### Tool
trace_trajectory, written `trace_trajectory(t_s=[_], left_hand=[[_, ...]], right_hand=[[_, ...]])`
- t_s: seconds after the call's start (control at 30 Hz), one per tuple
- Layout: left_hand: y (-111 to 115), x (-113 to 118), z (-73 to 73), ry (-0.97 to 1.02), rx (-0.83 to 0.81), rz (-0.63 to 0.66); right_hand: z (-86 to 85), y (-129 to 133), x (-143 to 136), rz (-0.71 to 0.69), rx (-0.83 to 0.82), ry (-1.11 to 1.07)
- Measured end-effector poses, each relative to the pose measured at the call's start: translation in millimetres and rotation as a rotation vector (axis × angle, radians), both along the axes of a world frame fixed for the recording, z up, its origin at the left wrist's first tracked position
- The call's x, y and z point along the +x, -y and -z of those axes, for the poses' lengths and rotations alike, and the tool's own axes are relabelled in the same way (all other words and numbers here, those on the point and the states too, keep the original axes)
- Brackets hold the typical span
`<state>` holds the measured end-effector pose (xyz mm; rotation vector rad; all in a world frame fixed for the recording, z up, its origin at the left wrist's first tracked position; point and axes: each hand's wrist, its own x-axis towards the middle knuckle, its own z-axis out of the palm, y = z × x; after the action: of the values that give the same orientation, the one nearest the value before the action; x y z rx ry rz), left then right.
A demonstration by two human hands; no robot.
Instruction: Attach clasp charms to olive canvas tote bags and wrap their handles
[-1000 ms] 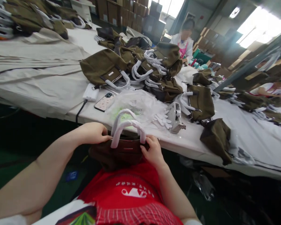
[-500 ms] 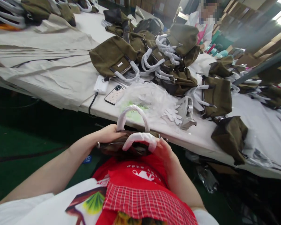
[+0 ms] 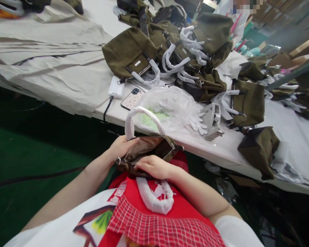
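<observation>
An olive handbag (image 3: 167,151) is held at my waist, its top spread apart so the pale lining shows. My left hand (image 3: 121,148) grips its left edge, thumb over the far rim by the foot of the wrapped handle (image 3: 144,110). With bent fingers, my right hand (image 3: 154,167) holds the near rim; its fingertips are partly hidden in the bag's mouth. The near handle (image 3: 157,202), also in white wrapping, hangs down over my red apron (image 3: 134,195). The bag's lower part is out of sight.
Beyond the bag runs a white-covered table (image 3: 87,99). On it lie a phone (image 3: 131,99), a white charger (image 3: 116,86) with a black cable, a clear plastic bag (image 3: 167,103) and a pile of olive handbags (image 3: 134,51). Another person (image 3: 243,20) stands at the far side.
The handbag's mouth has been pulled wide apart. My right hand has moved from the bag's right end to its near rim, and the near handle has flopped down toward me.
</observation>
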<state>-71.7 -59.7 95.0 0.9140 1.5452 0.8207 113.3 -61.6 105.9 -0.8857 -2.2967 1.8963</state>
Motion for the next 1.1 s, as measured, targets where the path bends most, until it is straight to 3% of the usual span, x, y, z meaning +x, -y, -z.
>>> trace_trajectory(t_s=[0.1,0.23,0.5,0.6,0.67,0.73,0.83,0.9,0.97,1.1], left_hand=[[6.7,8.7,-2.1,0.07,0.0,0.016],[10.8,22.2,-3.0,0.06,0.022,-0.036],[6.9,23.5,-0.1,0.193,0.017,-0.091],[7.4,26.0,0.4,0.241,0.005,-0.136],[6.6,26.2,-0.4,0.251,0.0,-0.12],[4.0,24.5,-2.6,0.21,0.019,-0.083],[-1.4,20.2,-7.2,0.151,0.031,-0.042],[-4.6,17.6,-9.2,0.172,0.014,-0.026],[-6.5,15.8,-9.6,0.201,-0.005,-0.006],[-7.6,13.4,-8.2,0.127,-0.002,0.018]], right_hand=[[17.2,-5.7,-8.3,0.31,-0.267,0.159],[27.7,-4.9,-17.3,0.266,-0.379,0.212],[30.5,0.6,-24.7,0.406,-0.258,0.194],[34.1,-1.5,-22.1,0.477,-0.385,0.145],[33.5,-3.8,-18.6,0.435,-0.399,0.156],[29.5,-5.6,-14.9,0.334,-0.196,0.207],[18.9,-7.1,-10.9,0.222,0.335,0.292],[12.3,-8.5,-8.6,0.171,0.556,0.377],[9.0,-11.8,-5.6,0.154,0.63,0.485],[12.4,-21.8,4.0,0.25,0.672,0.636]])
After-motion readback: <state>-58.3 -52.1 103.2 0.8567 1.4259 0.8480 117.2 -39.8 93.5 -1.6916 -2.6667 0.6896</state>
